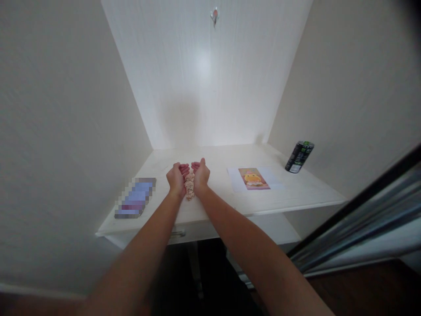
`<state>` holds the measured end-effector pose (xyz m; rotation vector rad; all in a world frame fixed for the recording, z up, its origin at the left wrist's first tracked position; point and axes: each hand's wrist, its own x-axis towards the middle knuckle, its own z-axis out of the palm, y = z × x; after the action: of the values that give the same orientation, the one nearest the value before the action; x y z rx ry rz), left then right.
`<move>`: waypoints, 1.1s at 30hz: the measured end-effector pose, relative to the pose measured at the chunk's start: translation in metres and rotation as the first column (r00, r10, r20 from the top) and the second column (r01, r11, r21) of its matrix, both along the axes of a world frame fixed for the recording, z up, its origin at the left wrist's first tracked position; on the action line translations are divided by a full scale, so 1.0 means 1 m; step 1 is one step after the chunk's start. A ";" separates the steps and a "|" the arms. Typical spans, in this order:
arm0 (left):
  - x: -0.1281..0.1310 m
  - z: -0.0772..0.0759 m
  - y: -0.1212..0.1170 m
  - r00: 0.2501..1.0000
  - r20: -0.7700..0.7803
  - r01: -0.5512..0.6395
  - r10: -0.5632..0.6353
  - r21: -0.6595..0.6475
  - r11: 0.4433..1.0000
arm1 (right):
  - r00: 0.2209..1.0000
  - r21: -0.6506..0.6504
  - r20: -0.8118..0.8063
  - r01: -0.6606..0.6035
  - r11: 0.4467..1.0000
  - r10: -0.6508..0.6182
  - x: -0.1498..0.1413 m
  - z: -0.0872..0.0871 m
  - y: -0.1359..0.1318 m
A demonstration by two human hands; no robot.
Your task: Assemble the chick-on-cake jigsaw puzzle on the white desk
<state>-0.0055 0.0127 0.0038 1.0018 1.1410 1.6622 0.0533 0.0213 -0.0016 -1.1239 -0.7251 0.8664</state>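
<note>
- Left hand [177,176] and right hand [201,174]: cupped, half open, nothing visibly gripped.
- Pile of small pieces [190,188]: on the surface [215,158], between both hands, about equally near; long axis front to back.

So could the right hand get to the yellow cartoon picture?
Probably yes: the right hand is cupped beside beige pieces, and nothing seems to stand between it and the yellow cartoon picture.
</note>
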 end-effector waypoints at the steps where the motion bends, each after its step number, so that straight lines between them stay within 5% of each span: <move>1: -0.003 0.002 0.000 1.000 0.024 0.008 -0.008 -0.001 1.000 | 1.000 0.012 -0.028 -0.012 1.000 0.012 0.000 0.001 0.001; 6: -0.023 0.004 0.006 0.997 -0.024 -0.075 0.076 0.006 0.997 | 0.993 0.056 0.007 -0.115 0.992 0.115 0.022 0.006 0.002; 11: -0.033 -0.005 0.010 0.938 -0.316 -0.128 0.141 0.062 0.990 | 0.943 0.028 0.309 -0.143 0.989 0.127 0.040 0.002 -0.010; 16: -0.030 -0.009 0.011 0.830 -0.543 0.184 -0.130 0.046 0.982 | 0.700 -0.032 0.649 -0.365 0.930 0.297 0.033 -0.001 -0.032; 21: -0.032 -0.008 0.018 0.827 -0.526 0.267 -0.197 0.058 0.962 | 0.411 -0.135 0.811 -0.560 0.817 0.416 0.054 -0.007 -0.051; 25: -0.032 -0.011 0.018 0.875 -0.423 0.292 -0.235 0.074 0.954 | 0.126 -0.160 0.958 -0.515 0.842 0.259 0.058 -0.012 -0.053; 33: -0.035 -0.011 0.016 0.963 -0.237 0.145 -0.130 0.047 0.988 | -0.009 -0.120 0.990 -0.587 0.801 0.142 0.038 -0.001 -0.027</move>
<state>-0.0408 0.0290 -0.0073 1.3152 1.1457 1.5076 0.0914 -0.0054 -0.0025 -1.0796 -2.4095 0.1774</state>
